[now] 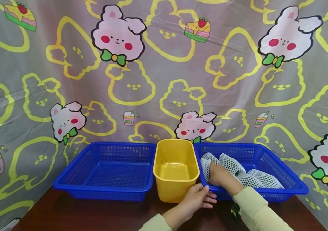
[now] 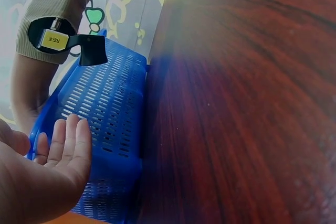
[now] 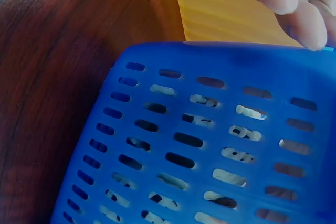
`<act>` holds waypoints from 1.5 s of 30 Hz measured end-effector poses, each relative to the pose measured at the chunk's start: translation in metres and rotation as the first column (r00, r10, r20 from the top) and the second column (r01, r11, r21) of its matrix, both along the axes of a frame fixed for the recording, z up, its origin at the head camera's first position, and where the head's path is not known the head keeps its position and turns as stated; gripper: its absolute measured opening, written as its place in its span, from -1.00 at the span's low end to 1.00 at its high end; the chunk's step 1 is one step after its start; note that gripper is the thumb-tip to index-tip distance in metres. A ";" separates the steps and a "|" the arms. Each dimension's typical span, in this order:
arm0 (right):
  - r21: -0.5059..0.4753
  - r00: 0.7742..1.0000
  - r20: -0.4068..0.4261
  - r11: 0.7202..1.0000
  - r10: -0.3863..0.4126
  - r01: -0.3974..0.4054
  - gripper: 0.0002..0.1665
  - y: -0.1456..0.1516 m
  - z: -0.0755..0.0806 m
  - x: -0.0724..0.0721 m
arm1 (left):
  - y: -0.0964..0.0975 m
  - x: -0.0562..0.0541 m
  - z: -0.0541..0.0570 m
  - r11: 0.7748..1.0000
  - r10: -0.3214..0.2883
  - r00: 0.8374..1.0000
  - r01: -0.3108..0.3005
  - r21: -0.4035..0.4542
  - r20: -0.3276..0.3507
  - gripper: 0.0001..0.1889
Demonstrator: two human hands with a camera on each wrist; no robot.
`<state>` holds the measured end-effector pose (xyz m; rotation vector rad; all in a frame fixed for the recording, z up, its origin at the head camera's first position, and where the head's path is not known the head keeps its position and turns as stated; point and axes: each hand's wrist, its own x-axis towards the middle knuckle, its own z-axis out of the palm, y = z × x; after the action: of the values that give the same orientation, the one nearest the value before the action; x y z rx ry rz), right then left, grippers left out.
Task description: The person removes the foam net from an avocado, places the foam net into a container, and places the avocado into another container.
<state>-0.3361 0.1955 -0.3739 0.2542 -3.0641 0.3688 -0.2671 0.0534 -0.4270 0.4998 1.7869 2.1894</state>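
My right hand [image 1: 218, 175] reaches down into the right blue basket [image 1: 292, 184], among several white foam net sleeves [image 1: 231, 163]. It is right against the leftmost sleeve [image 1: 205, 170]; its fingertips are hidden, and I cannot tell whether they grip it. At that basket's near left corner, my left hand [image 1: 194, 199] is held with its fingers spread loosely and its thumb by the rim. In the left wrist view, the left hand's fingers [image 2: 68, 142] extend along the outside of the slotted wall. The right wrist view catches its fingertips [image 3: 304, 24] above the rim, with white netting showing through the slots.
A yellow bin [image 1: 176, 187] stands between the right basket and a second blue basket [image 1: 106, 192] on the left. All three sit on a dark reddish wooden table [image 1: 94, 215]. Behind hangs a printed cloth [image 1: 158, 70] with bunny figures.
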 end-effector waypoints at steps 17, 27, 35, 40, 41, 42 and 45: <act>-0.066 1.000 -0.015 0.998 0.009 -0.010 -0.12 0.010 0.000 0.002 | -0.001 0.000 0.003 1.000 -0.014 1.000 0.014 0.003 -0.016 -0.75; -0.105 0.998 -0.064 0.994 0.012 -0.019 -0.07 0.016 0.001 0.002 | 0.000 0.000 0.001 1.000 -0.014 1.000 0.014 0.016 -0.021 -0.76; -0.196 0.997 -0.077 0.981 -0.017 0.002 -0.03 0.022 0.013 0.009 | 0.000 0.000 0.001 1.000 0.004 1.000 -0.004 0.006 -0.028 -0.75; -0.219 0.993 -0.119 0.976 -0.023 -0.004 -0.02 0.026 0.018 0.013 | 0.000 -0.001 0.002 1.000 0.005 1.000 -0.005 -0.001 -0.022 -0.75; -0.222 0.991 -0.130 0.975 -0.024 -0.005 -0.02 0.026 0.019 0.013 | 0.000 -0.001 0.002 1.000 0.006 1.000 -0.006 -0.003 -0.021 -0.75; -0.225 0.990 -0.142 0.974 -0.022 -0.011 -0.01 0.027 0.020 0.014 | 0.000 0.000 0.002 1.000 0.006 1.000 -0.006 -0.004 -0.021 -0.75; -0.229 0.984 -0.173 0.973 -0.027 -0.013 0.01 0.028 0.022 0.016 | -0.001 0.000 0.002 1.000 0.005 1.000 -0.005 -0.011 -0.016 -0.76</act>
<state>-0.3199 0.2240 -0.3519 0.2501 -2.8160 0.6575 -0.2670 0.0529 -0.4249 0.5126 1.8094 2.1844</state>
